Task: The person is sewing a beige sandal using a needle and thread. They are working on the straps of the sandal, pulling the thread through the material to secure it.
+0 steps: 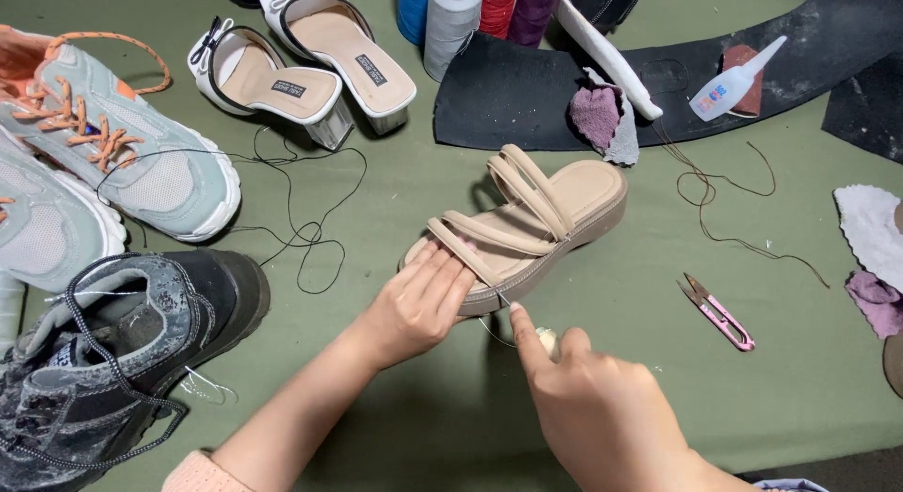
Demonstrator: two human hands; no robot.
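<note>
Pressing flat with fingers together, the left hand [416, 304] steadies the toe of a beige strappy platform sandal [527, 224] lying mid-way across the green cloth [602, 360]. Beside its sole, the right hand [602, 407] pinches a small pale tool [546, 340], forefinger extended, thin thread [494, 330] trailing. Pink thread snips [717, 311] lie nearby.

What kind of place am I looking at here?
Probably a shoe-repair bench. Worn shoes lie about, the left hand steadies a beige strappy sandal as the right hand works at its sole, with thread spools and pink thread snips nearby.
</note>
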